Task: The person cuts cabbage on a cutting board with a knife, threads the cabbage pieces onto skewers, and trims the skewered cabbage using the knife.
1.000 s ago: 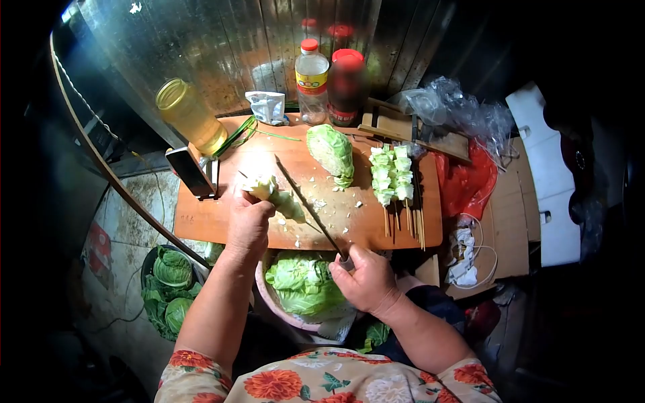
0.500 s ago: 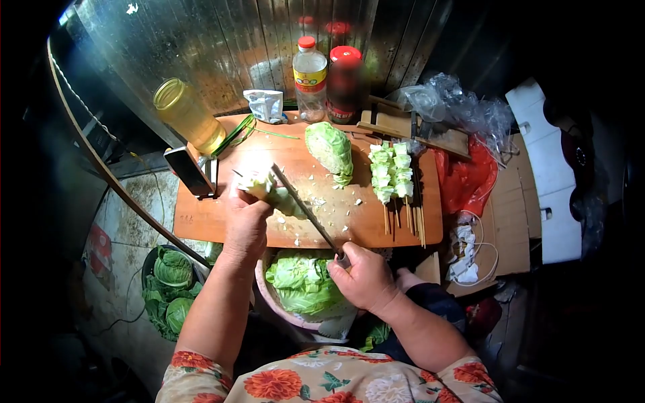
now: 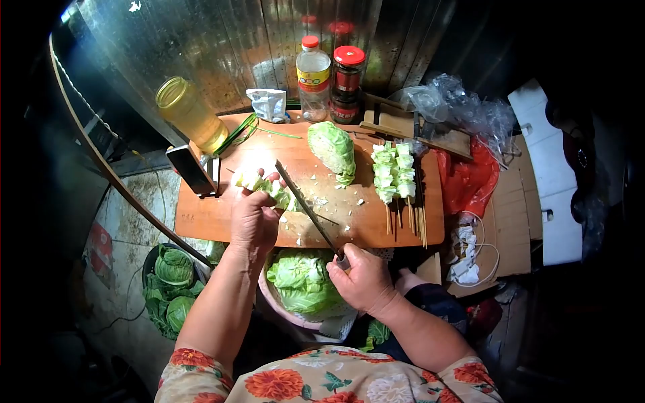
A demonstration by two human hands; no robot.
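Note:
My left hand is closed around a bunch of pale green cabbage pieces over the left-middle of the cutting board. A thin stick tip shows at their left end, and a thin dark line runs out to their lower right. My right hand grips the handle of a knife, whose narrow dark blade points up and left, beside the cabbage pieces. Behind the blade lies a cut cabbage chunk. Skewered cabbage rests at the board's right, alongside bare sticks. Small white scraps dot the wood.
A tilted jar of yellowish liquid, a phone, a red-capped bottle and a red-lidded jar line the board's back and left. Below it stands a basin with cabbage. More cabbages sit lower left; plastic bags lie right.
My left hand has turned and lowered slightly, its fingertips now showing behind the cabbage pieces. The knife and my right hand have barely moved.

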